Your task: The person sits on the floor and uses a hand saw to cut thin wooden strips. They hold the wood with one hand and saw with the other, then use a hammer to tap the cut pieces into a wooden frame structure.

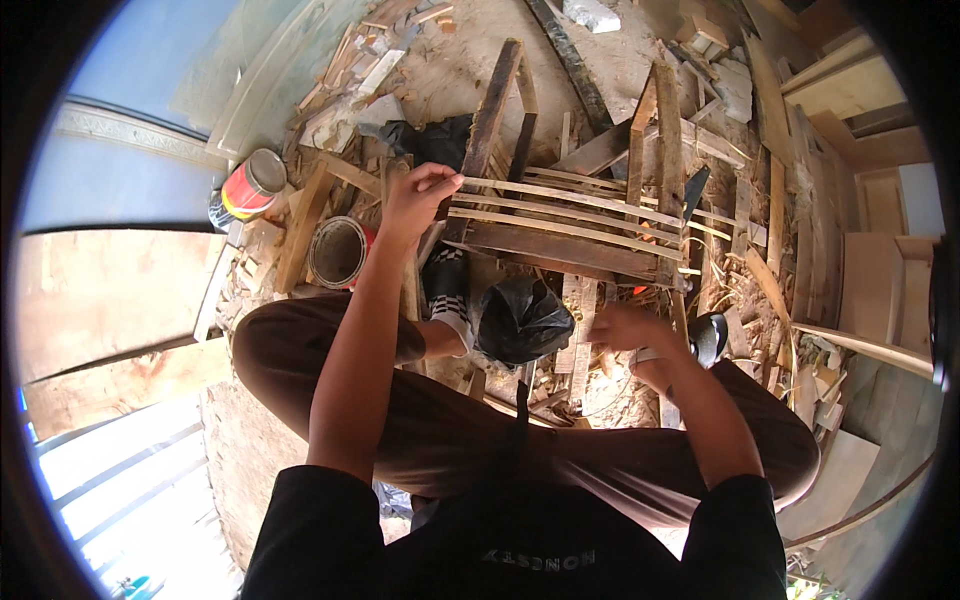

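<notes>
In front of me lies a dark wooden frame (560,250) with upright legs, several thin pale slats laid across it. My left hand (418,200) is at the frame's left side, thumb and fingertips pinched on the left end of a wooden slat (570,207). Between my feet sits a black plastic bag (522,320), its mouth bunched open and its contents hidden. Just right of that bag is my right hand (628,328), low and apart from the frame. Its fingers point toward the bag but are smeared, so whether they hold anything does not show.
Two paint cans, one red and yellow (255,180) and one open (340,252), stand at the left. Wood scraps (370,65) litter the ground. Boards (850,270) and panels line the right side. A long dark beam (570,62) lies beyond the frame.
</notes>
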Demonstrator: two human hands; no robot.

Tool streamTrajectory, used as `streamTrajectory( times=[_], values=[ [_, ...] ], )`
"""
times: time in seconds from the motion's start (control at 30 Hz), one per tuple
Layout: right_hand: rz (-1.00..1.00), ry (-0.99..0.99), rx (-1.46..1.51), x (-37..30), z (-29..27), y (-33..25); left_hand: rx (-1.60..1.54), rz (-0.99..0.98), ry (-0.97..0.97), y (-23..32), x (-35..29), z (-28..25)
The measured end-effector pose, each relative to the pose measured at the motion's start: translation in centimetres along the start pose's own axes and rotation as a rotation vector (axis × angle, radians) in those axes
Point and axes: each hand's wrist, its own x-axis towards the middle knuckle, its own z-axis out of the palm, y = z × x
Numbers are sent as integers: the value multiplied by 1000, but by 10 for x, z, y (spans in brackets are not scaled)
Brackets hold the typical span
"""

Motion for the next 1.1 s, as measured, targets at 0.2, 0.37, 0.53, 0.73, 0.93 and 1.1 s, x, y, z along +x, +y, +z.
streamTrajectory(
  times=[0.2, 0.37, 0.53, 0.73, 0.93, 1.1],
  values=[
    [-104, 317, 93, 140, 80, -17, -48, 52, -74, -13, 15, -5],
    [20, 725, 437, 172, 71, -26, -81, 74, -60, -14, 5, -7],
    [90, 567, 400, 192, 80, -9, -125, 84, -23, -5, 3, 4],
    [351, 498, -79, 196, 88, -43, -78, 134, -64, -5, 7, -6],
    [313, 494, -300, 209, 123, -42, -31, 169, -102, -3, 10, -9],
    [306, 733, -300, 223, 162, -36, 24, 171, -96, -2, 13, -6]
  ],
)
